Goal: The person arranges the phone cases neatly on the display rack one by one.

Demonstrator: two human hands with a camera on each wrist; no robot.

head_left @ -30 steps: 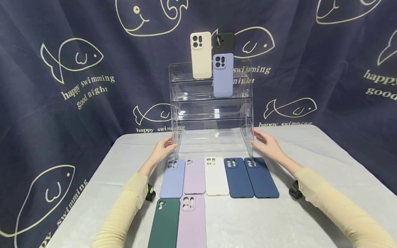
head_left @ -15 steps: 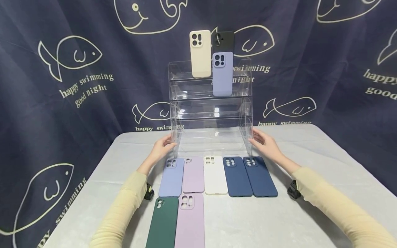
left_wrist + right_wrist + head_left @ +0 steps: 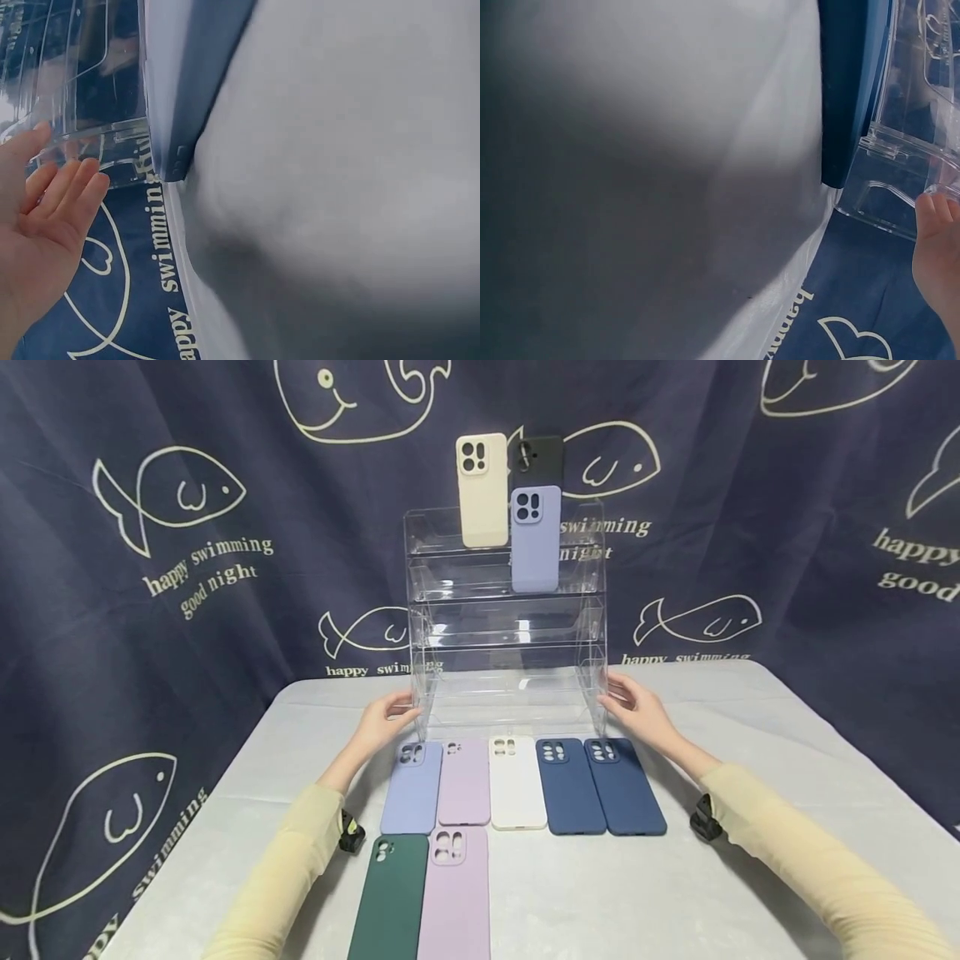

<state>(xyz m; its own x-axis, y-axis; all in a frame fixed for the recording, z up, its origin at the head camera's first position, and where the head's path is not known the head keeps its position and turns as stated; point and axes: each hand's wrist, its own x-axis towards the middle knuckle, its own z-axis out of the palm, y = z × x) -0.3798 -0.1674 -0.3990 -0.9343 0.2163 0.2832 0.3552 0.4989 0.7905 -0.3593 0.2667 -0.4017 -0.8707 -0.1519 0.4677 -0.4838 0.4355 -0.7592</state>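
A clear tiered display stand [image 3: 517, 693] stands upright on the table. At its left side is my left hand [image 3: 384, 722], with the fingers lightly bent and the thumb apart; in the left wrist view the fingertips [image 3: 91, 187] are at the clear edge. My right hand [image 3: 637, 710] touches the stand's right side. Both hands lie against the outer walls rather than round them. High on the stand lean a cream phone case [image 3: 483, 493], a black phone case [image 3: 543, 458] and a periwinkle phone case [image 3: 536, 543], which partly covers the black one.
A row before the stand holds a light blue case [image 3: 412, 789], a lilac case [image 3: 464, 785], a white case [image 3: 519, 789] and two navy cases [image 3: 573, 793]. Nearer lie a green case [image 3: 390, 897] and another lilac case [image 3: 456, 902]. A fish-print curtain [image 3: 187, 610] hangs behind.
My left hand has shifted slightly left, its fingertips a little farther out along the stand's side. The right hand stays at its place. The whole scene drifts slightly with the head camera.
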